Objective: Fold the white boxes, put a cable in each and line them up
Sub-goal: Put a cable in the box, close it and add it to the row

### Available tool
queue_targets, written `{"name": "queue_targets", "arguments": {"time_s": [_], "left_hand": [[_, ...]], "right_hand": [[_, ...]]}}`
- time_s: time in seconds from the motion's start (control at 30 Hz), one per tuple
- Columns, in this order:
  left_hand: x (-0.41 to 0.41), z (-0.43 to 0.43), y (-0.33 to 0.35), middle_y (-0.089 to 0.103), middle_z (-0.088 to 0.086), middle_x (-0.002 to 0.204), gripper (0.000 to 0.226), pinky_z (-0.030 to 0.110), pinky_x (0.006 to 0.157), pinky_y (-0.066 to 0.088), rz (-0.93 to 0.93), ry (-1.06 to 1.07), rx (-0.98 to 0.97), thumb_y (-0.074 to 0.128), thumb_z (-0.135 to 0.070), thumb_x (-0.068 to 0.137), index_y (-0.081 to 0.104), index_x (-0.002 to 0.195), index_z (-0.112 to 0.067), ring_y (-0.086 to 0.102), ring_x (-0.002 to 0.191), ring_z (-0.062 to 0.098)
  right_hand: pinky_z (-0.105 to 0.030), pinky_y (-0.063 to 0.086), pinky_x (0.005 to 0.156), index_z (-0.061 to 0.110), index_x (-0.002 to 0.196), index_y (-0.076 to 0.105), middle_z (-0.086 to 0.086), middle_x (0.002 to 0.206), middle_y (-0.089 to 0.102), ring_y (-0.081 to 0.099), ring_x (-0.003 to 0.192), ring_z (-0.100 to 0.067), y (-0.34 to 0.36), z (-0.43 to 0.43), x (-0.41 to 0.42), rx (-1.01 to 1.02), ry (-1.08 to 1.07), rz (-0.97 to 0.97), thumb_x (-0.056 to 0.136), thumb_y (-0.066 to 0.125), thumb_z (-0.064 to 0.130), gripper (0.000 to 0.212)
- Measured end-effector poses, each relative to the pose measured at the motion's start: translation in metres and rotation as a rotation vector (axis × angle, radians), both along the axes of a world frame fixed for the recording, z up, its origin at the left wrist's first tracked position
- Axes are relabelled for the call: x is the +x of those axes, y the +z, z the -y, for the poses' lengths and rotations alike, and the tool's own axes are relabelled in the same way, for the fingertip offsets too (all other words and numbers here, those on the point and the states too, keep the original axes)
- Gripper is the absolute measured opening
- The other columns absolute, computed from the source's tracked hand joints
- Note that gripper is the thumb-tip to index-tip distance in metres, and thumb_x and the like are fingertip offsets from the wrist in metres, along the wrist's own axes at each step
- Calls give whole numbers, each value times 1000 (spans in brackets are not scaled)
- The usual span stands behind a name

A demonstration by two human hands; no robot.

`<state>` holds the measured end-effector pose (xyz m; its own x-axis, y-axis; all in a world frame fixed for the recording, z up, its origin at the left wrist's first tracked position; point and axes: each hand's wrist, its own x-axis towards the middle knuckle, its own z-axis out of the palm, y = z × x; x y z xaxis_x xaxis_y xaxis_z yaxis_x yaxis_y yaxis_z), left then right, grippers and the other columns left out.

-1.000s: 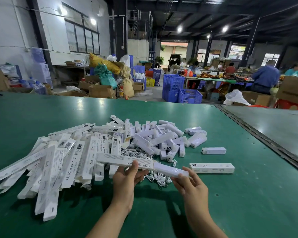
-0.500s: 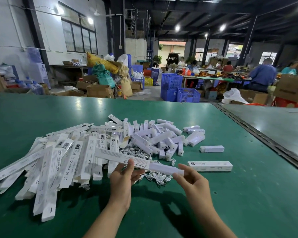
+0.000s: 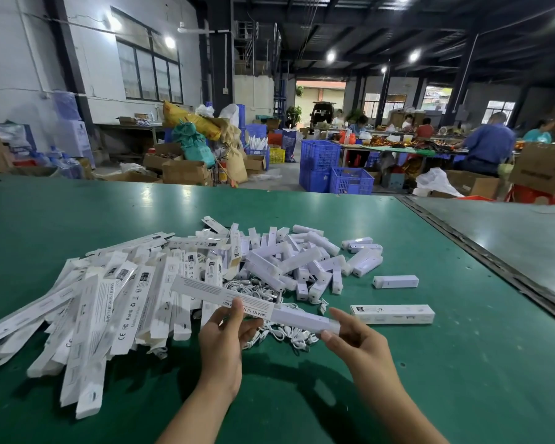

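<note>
Head view, trainee asking: Where is the box being worked on?

Supervisor: It is held off the green desk (image 3: 462,379) at about 6 o'clock, lying crosswise above a tangle of white cables (image 3: 285,336). The left hand (image 3: 225,341) pinches the white box (image 3: 205,288) near its right end, thumb on the near face and fingers behind. The right hand (image 3: 356,344) pinches the outer end of a plain white bar (image 3: 305,319), whose other end sits in the box's open mouth.

Trainee: How does the box look?

Supervisor: Long and slim, made of thin white card and already squared up into a tube. It has grey print with "SMART" legible, upside down to us. I judge it soft enough to crush under a hard pinch.

Trainee: What could go wrong?

Supervisor: If the bar goes in skewed, a corner could catch the mouth and buckle or tear the card. Squeezing with the left hand would narrow the tube and jam the bar. I cannot tell whether a cable is inside, and closing without one would mean reopening. The cables are tangled, so lifting one may drag others along.

Trainee: And the line-up?

Supervisor: One closed box (image 3: 392,314) lies at 3 o'clock, near the right hand, and the next should go beside it. The heap of flat boxes (image 3: 103,309) at 9 o'clock and the pile of white bars (image 3: 302,261) at 12 o'clock suggest most of the work lies ahead.
</note>
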<state>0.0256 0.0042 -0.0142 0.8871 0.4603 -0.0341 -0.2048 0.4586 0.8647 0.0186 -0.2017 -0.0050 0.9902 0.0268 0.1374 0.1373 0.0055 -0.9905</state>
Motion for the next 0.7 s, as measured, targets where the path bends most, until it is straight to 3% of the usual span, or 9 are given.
{"name": "queue_targets", "arguments": {"time_s": [0.27, 0.5, 0.6, 0.7], "left_hand": [[-3, -2, 3, 76, 10, 77, 32, 23, 57, 56, 17, 11, -54, 66, -35, 76, 59, 92, -8, 74, 66, 19], [-4, -3, 4, 74, 6, 73, 35, 23, 56, 56, 15, 18, -33, 68, -36, 73, 58, 93, -9, 73, 64, 20], [-4, -2, 3, 73, 8, 77, 37, 29, 63, 55, 1, 16, -10, 69, -35, 71, 58, 93, -7, 74, 65, 21], [-3, -1, 2, 73, 11, 80, 38, 35, 70, 56, -9, -4, -12, 71, -33, 70, 57, 92, -6, 74, 66, 22]], "right_hand": [[-18, 52, 72, 17, 105, 72, -3, 82, 75, 70, 78, -14, 0, 0, -3, 133, 14, -102, 79, 75, 0, 31], [-17, 54, 68, 29, 92, 74, 6, 82, 75, 70, 74, -8, 1, -6, -10, -206, -71, 158, 74, 79, -3, 37], [-27, 58, 73, 35, 91, 74, 10, 85, 75, 69, 74, -9, 0, -8, -11, -263, -101, 181, 73, 81, 0, 40], [-26, 55, 72, 46, 91, 73, 13, 86, 74, 65, 72, -9, -1, -10, -12, -287, -133, 205, 73, 83, 4, 47]]}}
